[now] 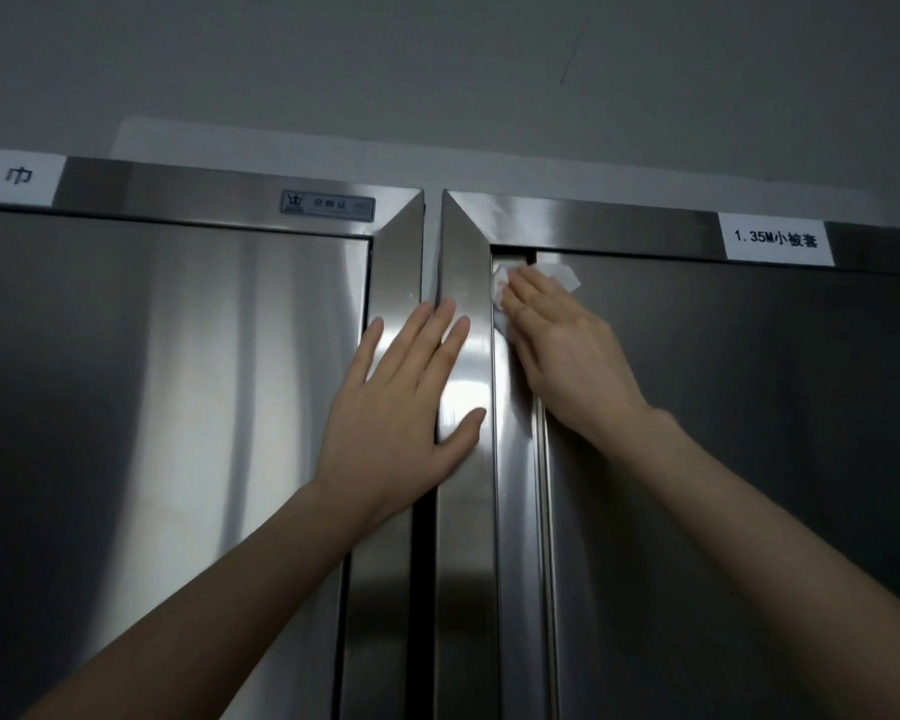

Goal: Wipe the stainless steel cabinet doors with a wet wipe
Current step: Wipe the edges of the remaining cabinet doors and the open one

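Note:
Two stainless steel cabinets stand side by side. The left cabinet door [152,407] and the right cabinet door [749,433] fill the view. My right hand [567,350] lies flat with straight fingers on a white wet wipe [562,275], pressing it against the top left corner of the right door. My left hand [406,402] rests flat, fingers spread, across the frames of both cabinets, over the dark gap [423,589] between them.
A white label [778,240] is stuck on the right cabinet's top frame. Another white label [11,176] sits on the left one, beside a small blue-grey maker's plate [328,205]. A grey wall [437,70] rises above the cabinets.

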Action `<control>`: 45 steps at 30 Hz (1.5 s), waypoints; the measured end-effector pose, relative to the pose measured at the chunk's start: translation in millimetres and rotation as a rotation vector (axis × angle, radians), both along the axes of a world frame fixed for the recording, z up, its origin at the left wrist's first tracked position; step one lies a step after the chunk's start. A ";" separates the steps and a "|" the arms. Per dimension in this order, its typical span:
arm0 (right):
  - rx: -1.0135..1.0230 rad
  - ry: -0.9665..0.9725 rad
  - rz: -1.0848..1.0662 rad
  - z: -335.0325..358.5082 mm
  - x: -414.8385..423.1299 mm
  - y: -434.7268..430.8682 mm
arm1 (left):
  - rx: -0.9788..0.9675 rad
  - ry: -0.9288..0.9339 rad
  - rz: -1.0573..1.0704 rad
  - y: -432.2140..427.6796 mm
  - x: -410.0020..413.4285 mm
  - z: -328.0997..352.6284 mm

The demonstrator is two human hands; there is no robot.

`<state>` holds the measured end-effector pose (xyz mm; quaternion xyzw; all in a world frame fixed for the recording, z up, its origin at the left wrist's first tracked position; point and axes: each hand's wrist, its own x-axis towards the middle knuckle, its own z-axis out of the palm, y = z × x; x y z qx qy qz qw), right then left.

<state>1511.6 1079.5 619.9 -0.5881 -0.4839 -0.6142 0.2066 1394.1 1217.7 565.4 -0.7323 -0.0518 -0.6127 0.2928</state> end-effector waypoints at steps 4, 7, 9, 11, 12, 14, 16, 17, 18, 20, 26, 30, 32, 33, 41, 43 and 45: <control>-0.028 -0.070 0.050 -44.1 5.1 -5.9 | -0.008 0.006 -0.006 -0.3 -0.9 -5.4; -0.060 0.004 0.031 -17.0 -0.8 -10.3 | -0.004 0.007 -0.018 0.5 -0.7 -13.8; -0.047 0.038 0.043 2.9 -5.9 -8.1 | 0.002 0.008 -0.030 1.6 -1.0 -23.1; -0.016 0.038 0.037 2.7 -7.7 -3.0 | 0.014 0.010 -0.032 2.6 -0.5 -35.7; 0.000 0.040 0.026 -9.0 -7.0 -0.6 | 0.019 0.015 -0.032 2.6 -0.1 -43.9; 0.026 0.046 0.014 -55.4 -5.5 2.3 | 0.026 0.031 -0.038 2.4 -0.3 -63.6; 0.024 0.021 0.038 -116.0 -4.6 0.4 | 0.051 0.045 -0.033 1.4 -1.0 -84.6; -0.008 -0.011 0.043 -142.8 -3.3 -2.5 | 0.063 0.052 -0.026 1.1 -1.3 -94.7; -0.050 -0.040 0.040 -160.4 -1.9 -6.6 | 0.070 0.062 -0.020 0.9 -1.5 -103.7; -0.098 -0.046 0.034 -156.2 0.4 -13.6 | 0.075 0.080 -0.009 0.6 -2.0 -113.9; 0.000 0.104 -0.049 -61.3 -10.6 1.0 | 0.077 0.071 -0.016 2.2 -0.9 -114.9; 0.081 0.084 -0.044 -146.2 -17.6 6.4 | 0.076 0.067 -0.036 3.1 -0.2 -117.3; 0.024 0.016 -0.093 -205.5 -21.9 -0.2 | 0.064 0.077 -0.057 3.9 -0.2 -124.0; -0.016 -0.020 -0.126 -222.4 -21.6 -5.3 | 0.064 0.090 -0.069 4.4 -0.5 -129.7; 0.011 0.121 -0.083 -145.1 -19.4 -3.8 | 0.100 0.140 -0.084 14.1 -4.8 -183.6; 0.043 0.126 -0.051 -172.0 -19.7 -0.9 | 0.095 0.131 -0.092 14.3 -4.3 -190.2; 0.047 0.133 -0.024 -228.3 -22.8 -0.3 | 0.074 0.123 -0.096 13.6 -3.9 -197.9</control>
